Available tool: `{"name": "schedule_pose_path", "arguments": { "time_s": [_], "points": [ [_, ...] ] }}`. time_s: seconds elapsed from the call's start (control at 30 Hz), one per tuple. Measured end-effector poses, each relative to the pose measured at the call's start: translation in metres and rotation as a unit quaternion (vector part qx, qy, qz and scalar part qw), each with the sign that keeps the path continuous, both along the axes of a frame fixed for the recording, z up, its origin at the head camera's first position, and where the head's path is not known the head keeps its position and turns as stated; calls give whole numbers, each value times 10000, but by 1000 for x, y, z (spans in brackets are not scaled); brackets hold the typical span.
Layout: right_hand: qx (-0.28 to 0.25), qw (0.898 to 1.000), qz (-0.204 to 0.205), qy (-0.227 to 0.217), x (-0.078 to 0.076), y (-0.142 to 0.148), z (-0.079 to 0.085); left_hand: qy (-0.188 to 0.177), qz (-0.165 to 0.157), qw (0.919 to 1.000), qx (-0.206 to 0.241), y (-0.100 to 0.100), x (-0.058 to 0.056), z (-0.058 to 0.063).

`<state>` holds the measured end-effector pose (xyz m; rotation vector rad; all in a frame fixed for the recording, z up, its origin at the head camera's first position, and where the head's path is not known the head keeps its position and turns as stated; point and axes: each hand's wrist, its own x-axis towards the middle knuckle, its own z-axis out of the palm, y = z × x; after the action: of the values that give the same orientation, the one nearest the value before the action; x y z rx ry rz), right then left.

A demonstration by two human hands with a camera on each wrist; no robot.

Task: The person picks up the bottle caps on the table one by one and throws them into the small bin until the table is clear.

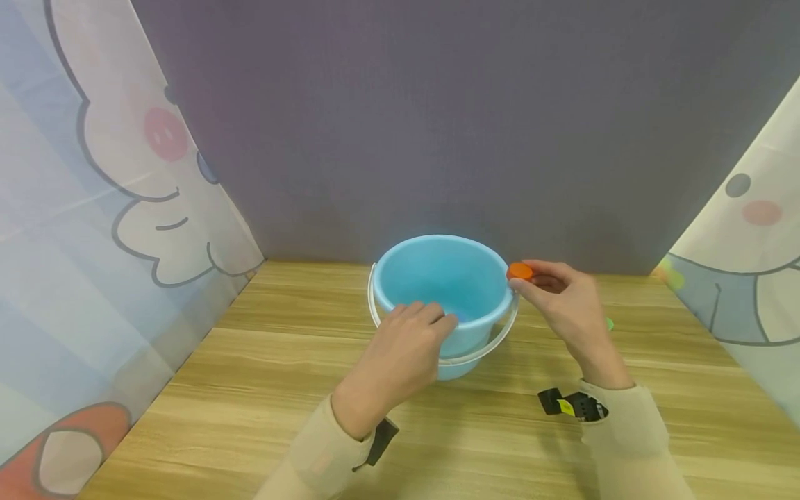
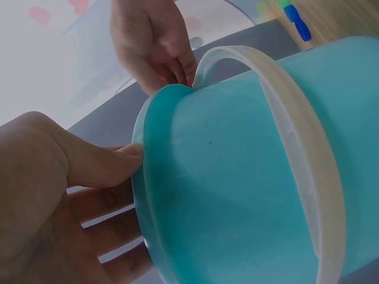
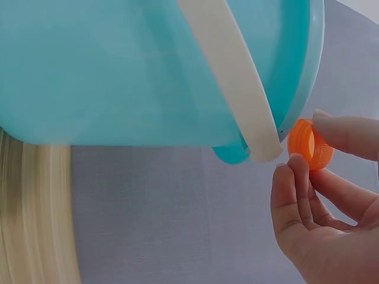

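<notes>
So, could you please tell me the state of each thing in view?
Blue bucket: upright on the table, open at the top.
White handle: lowered against the bucket's near side.
Orange cap: held just beside the rim.
Left hand: gripping the rim.
Right hand: pinching the cap.
Blue-and-green item: on the table, partly cut off.

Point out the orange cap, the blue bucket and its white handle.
Orange cap [image 1: 520, 271], head view: its upward-facing side.
Blue bucket [image 2: 228, 171], left wrist view: its outer wall.
White handle [image 3: 234, 77], right wrist view: middle of its visible stretch.
</notes>
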<state>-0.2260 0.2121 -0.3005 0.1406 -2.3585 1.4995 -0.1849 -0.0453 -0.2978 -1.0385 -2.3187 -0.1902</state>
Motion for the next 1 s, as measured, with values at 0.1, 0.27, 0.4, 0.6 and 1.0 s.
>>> {"name": "schedule_pose_path", "arguments": {
  "time_s": [0.1,0.27,0.4,0.6,1.0],
  "points": [
    [-8,10000,37,30,1,-1,0,-8,2,10000,-14,0,0,0],
    [8,9999,53,135,2,-1,1,2,19,10000,-27,0,1,0],
    [-29,9998,81,204,2,-2,2,19,10,10000,-14,0,0,0],
    [-104,9990,218,389,4,-6,4,42,-33,10000,31,0,0,0],
    [22,9976,328,608,7,-14,5,28,2,10000,-41,0,-1,0]
  ]
}}
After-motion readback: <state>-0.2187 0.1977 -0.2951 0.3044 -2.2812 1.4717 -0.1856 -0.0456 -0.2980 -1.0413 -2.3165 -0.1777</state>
